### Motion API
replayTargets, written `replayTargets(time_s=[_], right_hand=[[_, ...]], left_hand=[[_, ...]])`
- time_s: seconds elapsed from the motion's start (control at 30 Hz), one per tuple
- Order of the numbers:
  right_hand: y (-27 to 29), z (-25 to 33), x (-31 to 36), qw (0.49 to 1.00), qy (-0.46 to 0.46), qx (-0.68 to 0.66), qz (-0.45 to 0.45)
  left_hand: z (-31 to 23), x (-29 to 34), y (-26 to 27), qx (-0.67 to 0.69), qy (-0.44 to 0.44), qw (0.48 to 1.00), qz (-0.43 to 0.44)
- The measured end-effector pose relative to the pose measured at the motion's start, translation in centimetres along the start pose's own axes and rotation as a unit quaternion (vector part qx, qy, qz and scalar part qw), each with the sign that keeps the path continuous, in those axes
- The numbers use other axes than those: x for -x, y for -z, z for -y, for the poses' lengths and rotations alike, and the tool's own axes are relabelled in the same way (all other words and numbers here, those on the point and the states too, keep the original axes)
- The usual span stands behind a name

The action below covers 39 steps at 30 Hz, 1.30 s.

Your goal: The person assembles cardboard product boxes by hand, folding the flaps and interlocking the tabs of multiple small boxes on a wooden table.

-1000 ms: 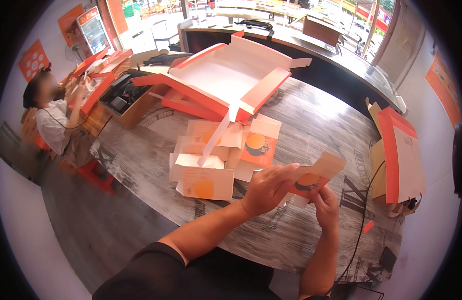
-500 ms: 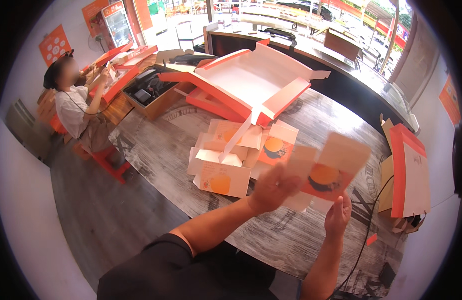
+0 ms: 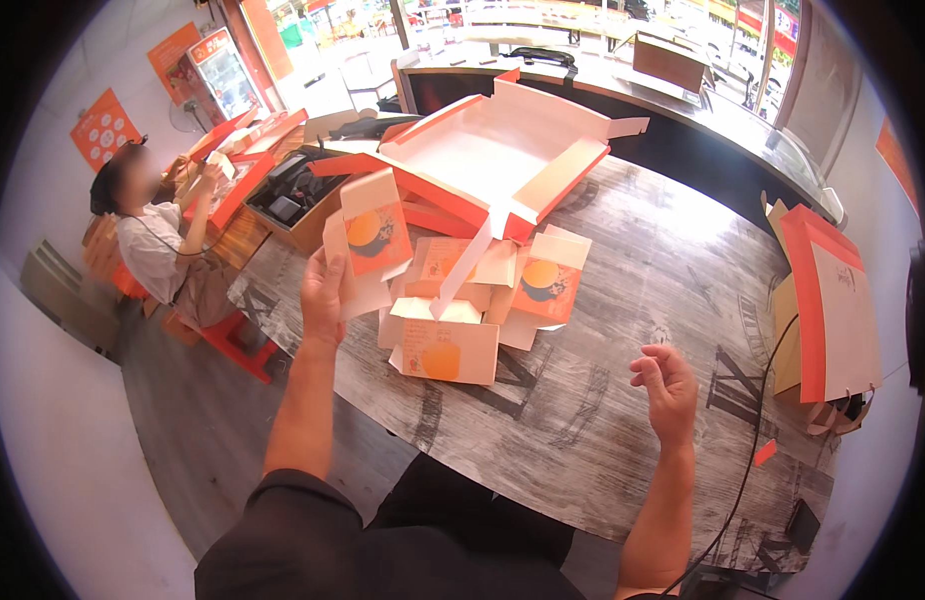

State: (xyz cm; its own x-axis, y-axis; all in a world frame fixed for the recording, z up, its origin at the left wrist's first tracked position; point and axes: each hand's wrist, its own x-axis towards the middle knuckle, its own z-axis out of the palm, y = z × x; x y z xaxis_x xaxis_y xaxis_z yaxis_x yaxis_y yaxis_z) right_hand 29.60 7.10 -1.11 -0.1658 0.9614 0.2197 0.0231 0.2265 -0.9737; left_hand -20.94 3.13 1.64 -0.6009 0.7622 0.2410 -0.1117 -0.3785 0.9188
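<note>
My left hand (image 3: 324,300) grips a small folding carton (image 3: 376,237), cream and orange with a round yellow-orange picture, flaps spread, raised over the table's left part. Beside it lie similar cartons: one in front (image 3: 449,352) with its top open, another behind (image 3: 453,262), and a third (image 3: 549,282) to the right. A pale cardboard strip (image 3: 465,268) slants across the group. My right hand (image 3: 669,396) hovers over the table's right side, fingers loosely curled and apart from the thumb, holding nothing.
A large open orange-and-white box (image 3: 493,150) stands at the back, next to a carton of black items (image 3: 295,195). An orange-edged box (image 3: 833,300) stands at right near a black cable (image 3: 751,450). Another person (image 3: 163,235) sits at far left, handling orange boxes.
The carton has swung from the right of the group to the left, now in my left hand alone. My right hand has let go of it and stays at the right.
</note>
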Motion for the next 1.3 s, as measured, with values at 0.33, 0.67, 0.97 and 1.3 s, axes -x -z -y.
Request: replayTargets(time_s=[0.33,0.67,0.97,1.3], right_hand=[[0.3,-1.4,-0.2,0.997,-0.048,0.059,0.026],[-0.1,-0.7,0.2,0.987,-0.033,0.157,0.015],[0.0,-0.4,0.1,0.985,-0.028,0.168,0.015],[-0.5,0.0,0.2,0.979,-0.008,0.2,0.027]], left_hand=[[5.7,-5.0,8.0,-0.477,-0.019,0.879,-0.011],[-4.9,7.7,-5.4,-0.44,-0.378,0.795,0.179],[0.3,12.9,-20.3,-0.48,-0.368,0.677,0.42],[7.3,9.2,-20.6,-0.588,-0.334,0.618,0.4]])
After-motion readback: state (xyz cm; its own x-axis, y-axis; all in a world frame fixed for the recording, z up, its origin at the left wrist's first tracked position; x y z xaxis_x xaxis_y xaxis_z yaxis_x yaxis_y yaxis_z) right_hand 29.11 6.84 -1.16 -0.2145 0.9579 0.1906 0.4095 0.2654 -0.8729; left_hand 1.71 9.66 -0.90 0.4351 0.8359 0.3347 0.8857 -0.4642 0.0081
